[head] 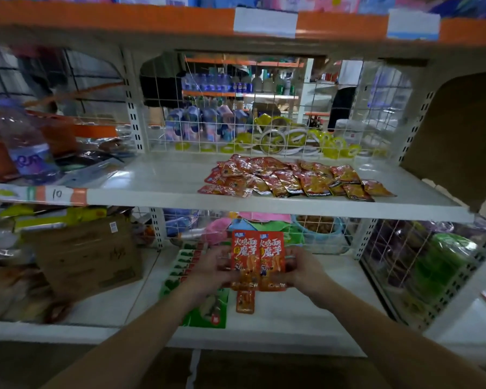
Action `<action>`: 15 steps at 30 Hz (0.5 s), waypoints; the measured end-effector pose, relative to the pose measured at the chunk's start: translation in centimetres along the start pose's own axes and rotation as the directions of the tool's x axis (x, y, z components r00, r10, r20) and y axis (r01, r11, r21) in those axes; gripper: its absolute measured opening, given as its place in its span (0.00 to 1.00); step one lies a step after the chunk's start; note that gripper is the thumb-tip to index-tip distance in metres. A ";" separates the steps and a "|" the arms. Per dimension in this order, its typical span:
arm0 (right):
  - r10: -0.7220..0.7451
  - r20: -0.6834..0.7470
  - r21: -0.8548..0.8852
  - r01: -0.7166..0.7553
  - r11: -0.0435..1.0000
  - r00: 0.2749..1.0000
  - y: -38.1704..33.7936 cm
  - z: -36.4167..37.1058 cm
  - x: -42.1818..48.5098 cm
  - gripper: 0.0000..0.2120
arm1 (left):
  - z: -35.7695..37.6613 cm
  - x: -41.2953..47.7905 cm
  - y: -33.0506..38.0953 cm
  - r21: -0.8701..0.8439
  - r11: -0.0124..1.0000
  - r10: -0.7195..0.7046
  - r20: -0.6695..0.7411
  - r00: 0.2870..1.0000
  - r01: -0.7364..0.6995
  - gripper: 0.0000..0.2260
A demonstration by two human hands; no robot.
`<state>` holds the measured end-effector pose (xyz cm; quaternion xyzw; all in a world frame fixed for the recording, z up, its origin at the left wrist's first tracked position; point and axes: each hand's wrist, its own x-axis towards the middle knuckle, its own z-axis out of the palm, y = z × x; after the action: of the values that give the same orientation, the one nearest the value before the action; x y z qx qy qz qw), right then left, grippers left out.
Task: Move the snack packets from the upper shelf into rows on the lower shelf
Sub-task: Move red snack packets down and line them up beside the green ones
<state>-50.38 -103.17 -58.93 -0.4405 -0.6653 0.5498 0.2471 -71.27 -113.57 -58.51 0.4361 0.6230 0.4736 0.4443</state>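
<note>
Left hand (212, 272) and right hand (303, 272) around two orange packets (258, 259)

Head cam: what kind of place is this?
Most likely a small shop or stockroom aisle: metal shelving with orange price strips, a loose pile of red snack packets, and bottled goods on racks seen through the wire back panel.

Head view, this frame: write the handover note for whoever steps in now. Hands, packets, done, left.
Left hand and right hand: together holding two orange packets upright, side by side, over the lower shelf.
Pile of packets lies loose on the upper shelf.
Done: one orange packet lies flat on the lower shelf beside the green packets.
Left: set down the held pair, then move the pile into rows.
</note>
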 end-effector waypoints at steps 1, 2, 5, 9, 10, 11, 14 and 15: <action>0.008 0.001 0.000 -0.008 1.000 1.000 0.9 0.4 0.4 0.21 | -0.1 0.5 -1.0 0.004 1.000 -0.015 0.011 1.000 0.015 0.23; 0.016 0.000 0.003 -0.016 1.000 1.000 1.7 0.8 1.0 0.20 | -0.1 0.9 -2.0 -0.003 1.000 -0.030 0.018 0.999 0.030 0.24; 0.073 -0.002 -0.038 -0.073 0.997 0.997 4.5 1.7 2.7 0.21 | 0.1 2.8 -5.1 -0.020 0.996 -0.092 -0.017 0.996 0.091 0.25; 0.141 0.020 -0.070 -0.139 0.988 0.990 8.6 2.1 5.7 0.22 | 0.3 5.5 -8.4 0.002 0.984 -0.178 -0.019 0.984 0.178 0.24; 0.158 0.022 -0.079 -0.155 0.985 0.987 9.5 2.3 6.4 0.23 | 0.3 6.3 -9.3 0.016 0.980 -0.200 -0.023 0.979 0.201 0.25; 0.174 0.028 -0.091 -0.171 0.981 0.984 10.3 2.4 7.1 0.23 | 0.4 7.0 -10.1 0.027 0.975 -0.221 -0.032 0.975 0.222 0.25; 0.213 0.031 -0.122 -0.207 0.971 0.977 12.5 2.9 9.2 0.23 | 0.5 9.1 -12.5 0.034 0.956 -0.292 -0.041 0.956 0.293 0.28; 0.229 0.029 -0.124 -0.224 0.967 0.973 13.3 3.0 10.0 0.25 | 0.6 9.8 -13.3 0.038 0.950 -0.307 -0.033 0.951 0.309 0.30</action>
<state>-53.54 -96.02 -73.91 -0.5156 -0.6476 0.5429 0.1416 -74.56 -106.24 -72.96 0.3366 0.6993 0.3909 0.4948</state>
